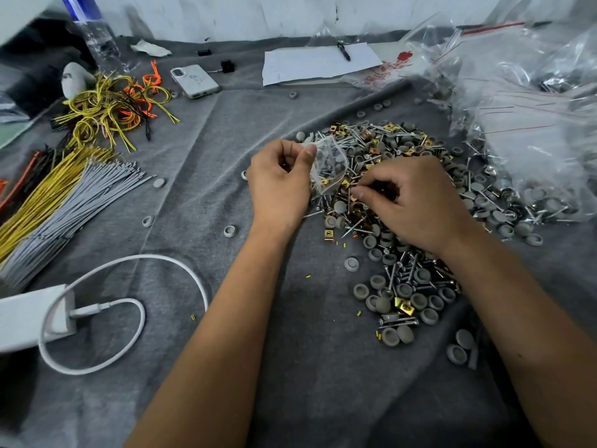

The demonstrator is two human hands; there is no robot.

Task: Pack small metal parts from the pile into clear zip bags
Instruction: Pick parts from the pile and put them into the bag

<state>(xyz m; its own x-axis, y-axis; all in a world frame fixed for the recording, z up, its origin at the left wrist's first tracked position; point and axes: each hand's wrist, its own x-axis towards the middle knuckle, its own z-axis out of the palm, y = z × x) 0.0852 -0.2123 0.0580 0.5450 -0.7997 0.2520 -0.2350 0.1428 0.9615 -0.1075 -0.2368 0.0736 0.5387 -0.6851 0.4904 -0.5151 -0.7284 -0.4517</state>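
Far left edge there's a white box (22, 318) w/ a white cable (129, 318) plugged in, looping over the gray cloth (193, 189). Above that, a bundle of gray and yellow ties (64, 195), then a tangled heap of yellow/orange/black wires (109, 105) near the back. A plastic bottle (93, 33) stands behind the wires, and a white phone (194, 81) lies just to their right. Loose gray caps (230, 231) are scattered on the cloth around the middle.

Center: left hand (279, 182) pinches the top of a small clear bag (328, 166) btw thumb and fingers, holding it up at the left edge of the pile. Bag already has gray caps, screws and a couple of gold clips inside.

Just right of the bag, right hand (416, 202) hovers low over the pile of parts (403, 176), fingers curled, thumb and forefinger pinching a small piece close to the bag. Too small to tell which part exactly. Pile is a mix of gray caps, screws and gold clips, runs from mid table down toward the right forearm.

Back center: a sheet of paper (316, 64) w/ a pen (344, 50) on it. Far right: a big heap of clear zip bags (517, 92), some touching the pile.
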